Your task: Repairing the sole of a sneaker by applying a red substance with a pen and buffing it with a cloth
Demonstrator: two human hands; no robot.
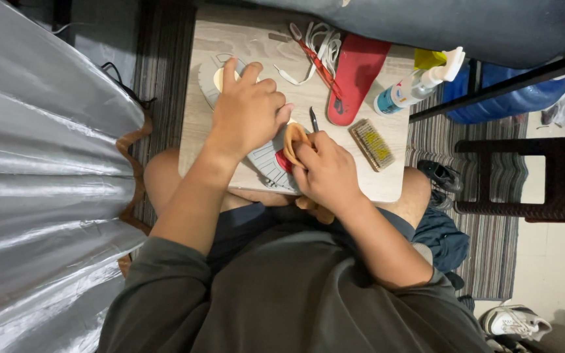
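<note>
shoe (266,157) sole-up on lap board (387,186) | left hand (246,111) spread, pressing sole flat | right hand (325,171) clenched on tan cloth (293,140), rubbing heel | likely light, stiff sole, soft upper; best gripped at edges

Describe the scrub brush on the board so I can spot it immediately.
Start at the wooden board on the person's lap and go to its right edge. The scrub brush lies there, below the red insole and spray bottle: a small rectangular block with yellowish bristles.
</note>
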